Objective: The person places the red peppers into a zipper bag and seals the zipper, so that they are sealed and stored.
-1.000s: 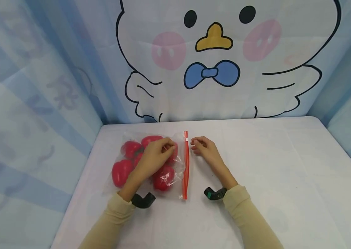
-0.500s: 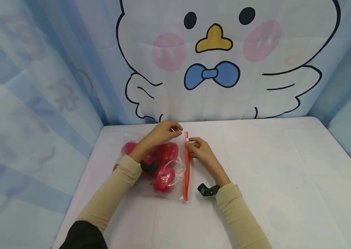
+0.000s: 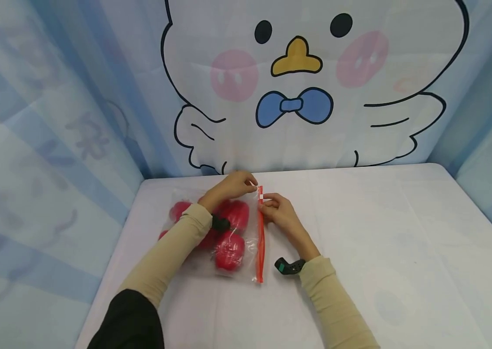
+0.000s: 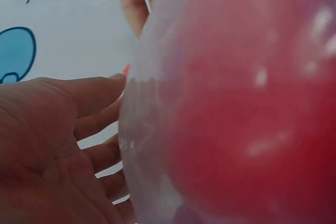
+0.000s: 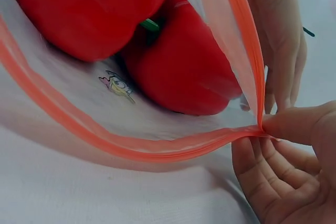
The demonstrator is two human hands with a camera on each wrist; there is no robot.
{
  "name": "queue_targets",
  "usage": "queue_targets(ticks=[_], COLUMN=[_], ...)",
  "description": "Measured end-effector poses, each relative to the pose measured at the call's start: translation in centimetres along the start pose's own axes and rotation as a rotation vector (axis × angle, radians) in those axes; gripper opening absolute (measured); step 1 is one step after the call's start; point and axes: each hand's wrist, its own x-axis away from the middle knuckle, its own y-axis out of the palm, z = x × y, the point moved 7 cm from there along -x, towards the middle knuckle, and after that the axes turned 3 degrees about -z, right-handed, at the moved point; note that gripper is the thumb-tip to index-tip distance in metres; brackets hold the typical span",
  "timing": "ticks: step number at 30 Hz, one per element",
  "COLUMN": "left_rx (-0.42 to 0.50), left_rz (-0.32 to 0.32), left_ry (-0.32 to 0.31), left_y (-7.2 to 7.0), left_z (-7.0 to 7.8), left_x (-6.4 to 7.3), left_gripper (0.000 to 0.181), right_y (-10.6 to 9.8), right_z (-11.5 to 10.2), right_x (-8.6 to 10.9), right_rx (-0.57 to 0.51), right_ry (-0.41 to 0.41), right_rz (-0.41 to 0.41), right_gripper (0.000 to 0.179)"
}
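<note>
A clear zip bag (image 3: 250, 247) lies on the table, its red zip strip (image 3: 260, 252) facing right. Inside are several red bell peppers (image 5: 178, 61); one shows a green stem in the right wrist view. My right hand (image 3: 283, 213) pinches the strip near its far end between thumb and fingers (image 5: 257, 177). In the right wrist view, the bag's two rims gape on the near side of that pinch. My left hand (image 3: 235, 185) reaches across the bag, fingertips right at its far corner. In the left wrist view the bag hides the left fingertips; I cannot tell whether they grip.
The white table (image 3: 403, 242) extends to the right of the bag. Behind it hangs a curtain (image 3: 294, 140) with a cartoon figure, and blue curtains (image 3: 45, 194) enclose the sides. A black wrist camera (image 3: 289, 266) sits on the right wrist.
My left hand has moved away and right from over the peppers to the bag's far corner. My right hand has shifted left onto the zip strip and now pinches it.
</note>
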Motion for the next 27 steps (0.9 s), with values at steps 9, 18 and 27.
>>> queue_targets(ticks=[9, 18, 27], left_rx=[0.036, 0.201, 0.323], left_rz=[0.001, -0.006, -0.007], left_ry=[0.015, 0.039, 0.028], left_y=[0.7, 1.0, 1.2], left_z=[-0.4, -0.6, -0.9], left_x=[-1.2, -1.2, -0.8], left_gripper=[0.020, 0.023, 0.026], right_y=[-0.3, -0.3, 0.0], right_z=[0.2, 0.4, 0.1], right_x=[-0.3, -0.8, -0.6], right_rx=[0.008, -0.047, -0.088], right_ry=[-0.026, -0.018, 0.009], right_rz=[0.039, 0.107, 0.162], right_gripper=[0.038, 0.030, 0.032])
